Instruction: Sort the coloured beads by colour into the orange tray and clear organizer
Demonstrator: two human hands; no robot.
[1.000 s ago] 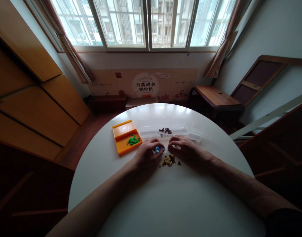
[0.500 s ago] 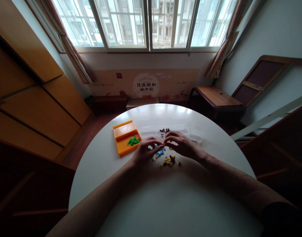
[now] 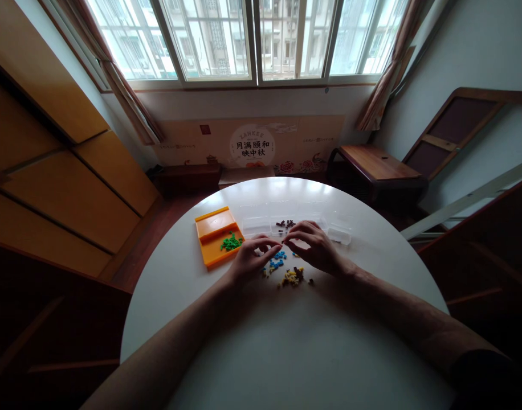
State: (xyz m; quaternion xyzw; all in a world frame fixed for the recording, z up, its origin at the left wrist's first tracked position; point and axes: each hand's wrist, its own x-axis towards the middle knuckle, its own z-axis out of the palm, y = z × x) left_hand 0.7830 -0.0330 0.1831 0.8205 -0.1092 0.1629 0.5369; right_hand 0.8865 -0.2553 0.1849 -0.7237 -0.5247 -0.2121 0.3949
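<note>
My left hand (image 3: 253, 259) is above the table with thumb and forefinger pinched together; whatever lies between them is too small to make out. Facing it from the right is my right hand (image 3: 310, 245), its fingertips closed on what looks like a small dark brick (image 3: 282, 242). Only a narrow gap separates the two sets of fingertips. Below them lie loose blue bricks (image 3: 279, 257). A pile of yellow and brown bricks (image 3: 292, 277) sits nearer to me. Just beyond the hands, dark brown bricks (image 3: 285, 224) lie in a clear plastic tray (image 3: 255, 228).
An orange tray (image 3: 213, 253) holding small green bricks (image 3: 231, 242) stands left of my hands. The round white table (image 3: 286, 347) bears everything. Past its far edge are a wooden side table (image 3: 378, 162) and a window wall.
My fingertips have moved slightly apart, and a small dark piece now shows at the right ones. The right hand has risen a little. The bricks and trays lie as before.
</note>
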